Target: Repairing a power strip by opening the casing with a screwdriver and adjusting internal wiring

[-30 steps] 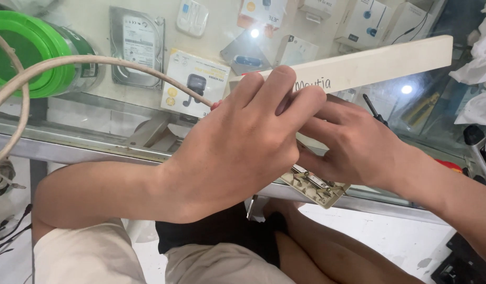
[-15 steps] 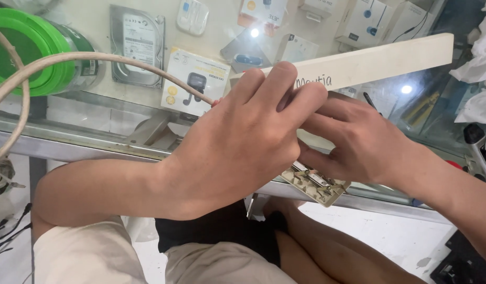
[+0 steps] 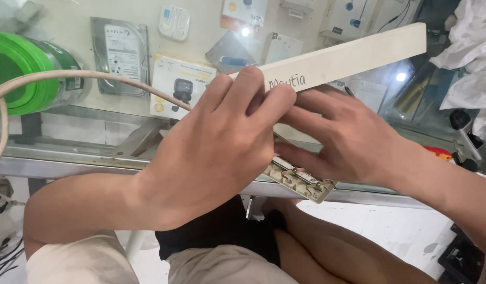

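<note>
Nearest the camera, bent knees in pale shorts and a dark garment are seen at 6 o'clock, below the edge of the glass worktop. Above them, the left hand is laid palm-down over the long cream plastic strip, its fingers curled closed around the strip's near part, which is hidden beneath it. The right hand is held just beside it at 3 o'clock, fingers loosely bent and touching the strip's underside; how firmly it grips cannot be told, since the contact is covered by the left hand. The strip's lower end, with small clips showing, juts out at 5 o'clock between the two hands over the worktop's edge, while its far end runs up toward 2 o'clock. Compared with the earlier frames, almost nothing is changed: both hands are kept on the strip in the same pose, and the strip is shifted only slightly. A beige cable is arched in from 9 o'clock and is lost behind the left hand. Farther off, under the glass, a green spool is cut off at 10 o'clock, a hard drive lies at 11 o'clock, and a small product box is partly covered by the cable. White crumpled material is cut off at 2 o'clock.
</note>
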